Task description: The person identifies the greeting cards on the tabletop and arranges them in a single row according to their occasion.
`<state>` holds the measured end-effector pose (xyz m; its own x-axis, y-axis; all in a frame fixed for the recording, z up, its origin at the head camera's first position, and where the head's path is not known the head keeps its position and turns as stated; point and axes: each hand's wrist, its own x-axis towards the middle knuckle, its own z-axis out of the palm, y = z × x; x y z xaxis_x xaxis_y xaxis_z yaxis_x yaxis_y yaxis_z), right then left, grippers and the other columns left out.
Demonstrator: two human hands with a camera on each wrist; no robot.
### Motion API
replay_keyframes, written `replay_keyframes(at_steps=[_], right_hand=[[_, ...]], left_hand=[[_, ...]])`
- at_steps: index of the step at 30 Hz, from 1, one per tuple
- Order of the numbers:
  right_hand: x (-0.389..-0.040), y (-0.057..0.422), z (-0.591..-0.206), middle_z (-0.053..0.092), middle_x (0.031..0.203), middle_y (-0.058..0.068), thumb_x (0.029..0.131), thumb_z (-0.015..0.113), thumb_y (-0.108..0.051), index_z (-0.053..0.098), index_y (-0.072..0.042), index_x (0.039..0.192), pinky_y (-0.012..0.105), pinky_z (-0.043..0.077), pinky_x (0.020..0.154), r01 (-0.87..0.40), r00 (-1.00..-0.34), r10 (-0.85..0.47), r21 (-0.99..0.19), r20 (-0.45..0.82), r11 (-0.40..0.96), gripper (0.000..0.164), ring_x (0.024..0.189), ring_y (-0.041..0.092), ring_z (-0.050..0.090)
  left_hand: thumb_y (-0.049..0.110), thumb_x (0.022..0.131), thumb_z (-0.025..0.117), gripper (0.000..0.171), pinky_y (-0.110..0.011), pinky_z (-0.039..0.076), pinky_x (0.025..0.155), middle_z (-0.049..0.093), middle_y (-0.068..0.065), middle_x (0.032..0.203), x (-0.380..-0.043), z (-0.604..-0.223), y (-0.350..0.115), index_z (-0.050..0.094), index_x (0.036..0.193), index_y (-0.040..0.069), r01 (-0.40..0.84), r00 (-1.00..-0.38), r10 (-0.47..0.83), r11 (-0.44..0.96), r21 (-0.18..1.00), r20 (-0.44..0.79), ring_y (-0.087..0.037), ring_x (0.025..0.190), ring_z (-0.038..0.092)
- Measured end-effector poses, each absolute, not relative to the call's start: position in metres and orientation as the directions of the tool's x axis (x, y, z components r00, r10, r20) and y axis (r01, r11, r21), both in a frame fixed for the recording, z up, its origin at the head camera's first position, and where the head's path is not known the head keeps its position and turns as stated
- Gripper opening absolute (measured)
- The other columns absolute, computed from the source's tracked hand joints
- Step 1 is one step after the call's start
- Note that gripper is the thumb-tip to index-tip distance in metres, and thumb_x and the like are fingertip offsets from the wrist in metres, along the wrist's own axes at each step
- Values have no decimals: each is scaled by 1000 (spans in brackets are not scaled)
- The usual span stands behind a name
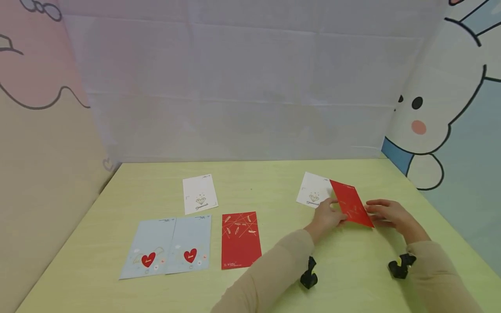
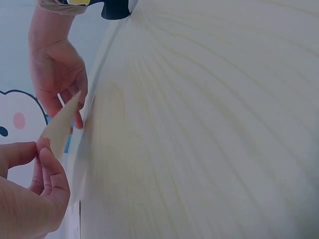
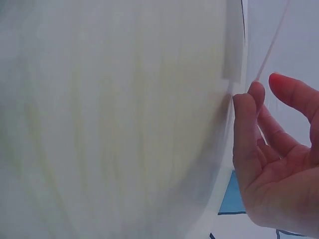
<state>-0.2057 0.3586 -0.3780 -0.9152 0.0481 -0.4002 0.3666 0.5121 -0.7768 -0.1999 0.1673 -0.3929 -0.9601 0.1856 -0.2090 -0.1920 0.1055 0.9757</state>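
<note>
In the head view, a red card point(image 1: 349, 202) with pale print is held tilted above the right part of the table. My left hand point(image 1: 328, 216) pinches its lower left edge between thumb and fingers. At the card's right edge is my right hand point(image 1: 391, 215). In the right wrist view, the fingertips of that hand point(image 3: 279, 144) touch the card's thin edge point(image 3: 271, 42), while the thumb stands apart from it. A white card point(image 1: 314, 190) with a diamond drawing lies just behind the left hand, partly hidden by the red card.
Toward the left lie another white diamond card point(image 1: 200, 194), a flat red card point(image 1: 240, 241), and two pale blue cards with red hearts, one left point(image 1: 148, 248) and one right point(image 1: 189, 243). A white cloth point(image 1: 250, 87) hangs behind the wooden table point(image 1: 188, 295); printed panels flank both sides.
</note>
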Motion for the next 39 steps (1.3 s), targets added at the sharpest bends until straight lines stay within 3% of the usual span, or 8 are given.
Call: replay_keyframes(at_steps=[6, 11, 13, 16, 21, 25, 32, 39], right_hand=[[-204, 351, -377, 43, 117, 30, 89, 50, -29, 29, 13, 128, 35, 48, 75, 334, -932, 62, -776, -358, 536, 61, 85, 19, 56], [-201, 344, -376, 38, 122, 31, 90, 47, -31, 27, 11, 131, 35, 47, 76, 276, -955, 58, -804, -290, 527, 61, 89, 21, 55], [-201, 344, -377, 46, 116, 25, 90, 48, -31, 33, 5, 131, 34, 47, 75, 241, -965, 35, -825, -260, 511, 56, 88, 18, 56], [-199, 343, -376, 53, 106, 16, 90, 49, -30, 33, 6, 130, 33, 48, 74, 182, -977, -8, -855, -213, 485, 56, 83, 12, 57], [-197, 339, -380, 54, 104, 12, 88, 52, -31, 30, 10, 130, 33, 48, 73, 135, -983, -56, -887, -177, 441, 62, 80, 9, 57], [-198, 337, -388, 56, 97, 1, 85, 57, -35, 34, 4, 128, 29, 49, 71, 142, -980, -71, -909, -184, 393, 62, 80, 10, 58], [-187, 312, -378, 55, 99, 9, 89, 52, -24, 31, 10, 129, 31, 49, 71, 74, -986, -112, -935, -120, 348, 56, 79, 11, 58], [-181, 294, -373, 54, 98, 6, 90, 51, -19, 29, 11, 129, 29, 49, 71, 61, -986, -126, -946, -106, 318, 54, 79, 9, 57]], left_hand=[[-1, 75, 67, 39, -23, 44, 48, 57, -4, 55, -198, -392, 158, 53, 111, 5, -194, -955, 206, 103, 976, -212, -25, 55, 60], [-1, 75, 67, 44, -25, 46, 50, 57, -5, 56, -194, -388, 150, 51, 116, 7, -188, -948, 242, 105, 976, -209, -25, 56, 60], [-1, 75, 67, 49, -25, 47, 51, 57, -4, 57, -192, -385, 146, 48, 120, 8, -178, -944, 263, 98, 979, -198, -25, 57, 60], [1, 75, 67, 58, -24, 47, 53, 58, -3, 59, -190, -381, 138, 43, 127, 11, -151, -941, 291, 105, 983, -175, -24, 58, 60], [3, 76, 68, 65, -22, 46, 54, 59, -2, 61, -190, -379, 123, 37, 132, 12, -105, -936, 320, 146, 984, -147, -22, 59, 60], [3, 76, 67, 66, -23, 47, 55, 60, -2, 64, -190, -379, 110, 36, 133, 12, -76, -930, 346, 162, 984, -129, -20, 59, 60], [3, 78, 66, 60, -24, 47, 55, 60, -1, 67, -189, -379, 89, 38, 130, 11, -44, -930, 353, 169, 985, -102, -17, 57, 58], [7, 79, 66, 59, -23, 47, 59, 60, 1, 68, -190, -379, 71, 37, 131, 12, -7, -930, 361, 182, 983, -73, -15, 60, 57]])
